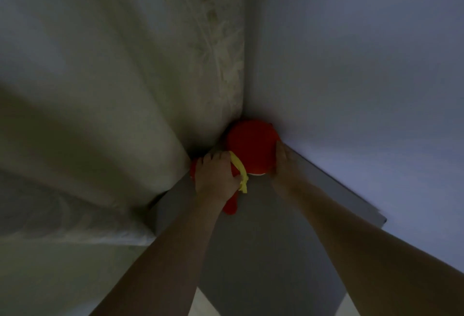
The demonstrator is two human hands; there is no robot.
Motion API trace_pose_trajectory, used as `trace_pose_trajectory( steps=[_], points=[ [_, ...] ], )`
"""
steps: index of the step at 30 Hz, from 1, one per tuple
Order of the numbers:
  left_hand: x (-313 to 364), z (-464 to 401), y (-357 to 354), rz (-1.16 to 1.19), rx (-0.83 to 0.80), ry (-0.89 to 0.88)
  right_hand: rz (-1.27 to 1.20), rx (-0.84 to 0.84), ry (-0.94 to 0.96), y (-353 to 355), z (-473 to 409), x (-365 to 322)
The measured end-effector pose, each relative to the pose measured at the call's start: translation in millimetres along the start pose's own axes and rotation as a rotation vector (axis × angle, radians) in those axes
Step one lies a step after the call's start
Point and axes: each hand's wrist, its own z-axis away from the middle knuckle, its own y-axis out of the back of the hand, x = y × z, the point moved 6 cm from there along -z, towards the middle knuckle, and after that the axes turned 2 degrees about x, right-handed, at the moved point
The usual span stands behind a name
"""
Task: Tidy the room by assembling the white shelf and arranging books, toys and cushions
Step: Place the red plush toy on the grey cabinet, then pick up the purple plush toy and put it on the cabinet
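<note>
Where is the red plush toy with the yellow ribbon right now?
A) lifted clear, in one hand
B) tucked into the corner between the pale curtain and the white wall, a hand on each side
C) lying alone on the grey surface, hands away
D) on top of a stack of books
B: the red plush toy with the yellow ribbon sits in the corner between the pale curtain and the white wall, with the left hand and the right hand on its sides.
</note>
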Motion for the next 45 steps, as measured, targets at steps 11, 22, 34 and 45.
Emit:
trace_pose_trajectory(
  steps=[11, 22, 34, 45],
  points=[
    [41.0, 115.1, 125.8, 0.045, 0.014, -0.120, 0.084, -0.144, 0.042, 89.2, 144.0, -59.3],
    [18.8, 327.7, 194.2, 0.058, 0.043, 0.155, 0.276, -0.291, 0.321, 117.3, 322.7, -116.6],
    [-76.7, 603.4, 161.0, 0.205, 0.195, 0.667, 0.447, -0.542, 0.757, -4.4, 502.5, -203.3],
    [-124.8, 970.2, 98.2, 0.310, 0.353, 1.132, 0.614, -0.728, 1.148, -140.7, 809.7, -241.4]
  ],
)
